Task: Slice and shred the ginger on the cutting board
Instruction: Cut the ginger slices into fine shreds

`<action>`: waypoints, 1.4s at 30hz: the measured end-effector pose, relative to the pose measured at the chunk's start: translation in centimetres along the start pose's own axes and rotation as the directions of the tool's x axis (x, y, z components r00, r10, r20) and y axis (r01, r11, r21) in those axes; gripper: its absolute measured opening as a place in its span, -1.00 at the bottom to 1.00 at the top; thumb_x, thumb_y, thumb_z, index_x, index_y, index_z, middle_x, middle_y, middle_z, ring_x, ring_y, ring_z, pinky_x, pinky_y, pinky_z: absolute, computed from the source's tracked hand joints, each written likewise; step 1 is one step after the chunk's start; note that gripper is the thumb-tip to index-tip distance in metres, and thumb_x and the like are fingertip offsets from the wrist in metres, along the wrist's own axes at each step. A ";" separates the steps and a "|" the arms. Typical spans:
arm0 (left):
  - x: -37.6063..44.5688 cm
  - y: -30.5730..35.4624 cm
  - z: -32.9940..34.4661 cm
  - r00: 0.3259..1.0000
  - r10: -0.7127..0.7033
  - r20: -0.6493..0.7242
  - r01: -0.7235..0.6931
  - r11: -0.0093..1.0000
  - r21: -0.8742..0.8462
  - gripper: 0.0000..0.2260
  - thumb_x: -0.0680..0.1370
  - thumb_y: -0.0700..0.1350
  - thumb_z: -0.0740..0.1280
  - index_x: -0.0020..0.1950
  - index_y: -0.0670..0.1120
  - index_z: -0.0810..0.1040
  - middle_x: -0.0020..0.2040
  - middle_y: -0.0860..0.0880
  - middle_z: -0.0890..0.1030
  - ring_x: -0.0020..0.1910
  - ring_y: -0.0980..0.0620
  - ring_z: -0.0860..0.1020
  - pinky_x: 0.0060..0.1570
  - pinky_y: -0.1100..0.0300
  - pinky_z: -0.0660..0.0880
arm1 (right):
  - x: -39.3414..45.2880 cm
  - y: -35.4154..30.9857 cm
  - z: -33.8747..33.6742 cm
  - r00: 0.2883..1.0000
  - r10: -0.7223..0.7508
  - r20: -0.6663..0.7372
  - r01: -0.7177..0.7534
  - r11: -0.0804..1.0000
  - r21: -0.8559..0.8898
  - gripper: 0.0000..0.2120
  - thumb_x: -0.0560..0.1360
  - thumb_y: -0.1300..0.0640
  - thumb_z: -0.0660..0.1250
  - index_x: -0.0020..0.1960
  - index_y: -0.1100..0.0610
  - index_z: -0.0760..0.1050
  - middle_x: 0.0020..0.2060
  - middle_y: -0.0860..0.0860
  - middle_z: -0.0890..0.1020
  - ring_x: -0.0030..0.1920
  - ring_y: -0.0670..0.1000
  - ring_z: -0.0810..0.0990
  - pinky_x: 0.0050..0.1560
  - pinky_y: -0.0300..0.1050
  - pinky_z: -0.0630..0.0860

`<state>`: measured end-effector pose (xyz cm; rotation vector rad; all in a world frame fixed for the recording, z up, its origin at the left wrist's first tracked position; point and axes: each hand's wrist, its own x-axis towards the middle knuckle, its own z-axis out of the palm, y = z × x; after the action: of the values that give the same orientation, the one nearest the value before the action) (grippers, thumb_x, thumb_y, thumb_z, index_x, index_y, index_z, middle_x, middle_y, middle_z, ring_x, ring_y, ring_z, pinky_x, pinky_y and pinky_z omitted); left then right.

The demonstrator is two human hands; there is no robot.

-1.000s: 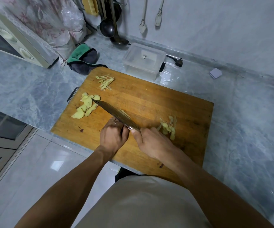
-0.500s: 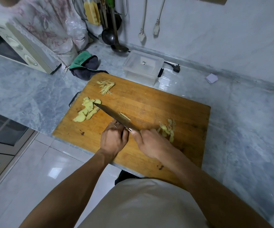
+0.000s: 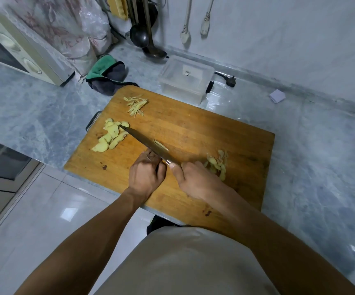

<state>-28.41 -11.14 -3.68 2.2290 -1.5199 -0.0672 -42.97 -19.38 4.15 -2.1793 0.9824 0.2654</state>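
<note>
Ginger slices (image 3: 110,136) sit far left on the cutting board (image 3: 193,133), shreds (image 3: 136,105) behind. Left hand (image 3: 145,176) curls over something hidden beside the blade; right hand (image 3: 195,179) grips the knife (image 3: 144,140). Peelings (image 3: 218,165) lie just right.

On the cutting board (image 3: 193,133): ginger slices (image 3: 110,138) at left edge, shreds (image 3: 137,105) at far left corner, peel scraps (image 3: 217,165) toward right, knife (image 3: 149,143) slanting across the middle, tip touching the slices. Behind the board: lidded container (image 3: 186,78); cloth (image 3: 106,74) off its far left corner. Both hands at the near edge, left hand (image 3: 145,176) beside right hand (image 3: 195,180).
</note>
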 end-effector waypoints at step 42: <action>0.0 0.1 -0.1 1.000 -0.024 0.007 0.025 1.000 -0.010 -0.85 0.47 -0.16 0.31 -0.30 -0.15 0.55 -0.22 -0.17 0.62 -0.18 -0.16 0.62 -0.38 0.16 0.48 | -0.3 0.2 0.1 1.000 -0.010 -0.005 0.010 1.000 0.028 -0.47 0.67 -0.27 -0.07 -0.14 0.08 0.44 -0.19 0.15 0.59 -0.18 0.18 0.60 -0.20 -0.03 0.49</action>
<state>-28.48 -11.19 -3.54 2.2418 -1.4926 -0.0894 -43.36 -19.23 4.14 -2.1597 0.9724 0.2402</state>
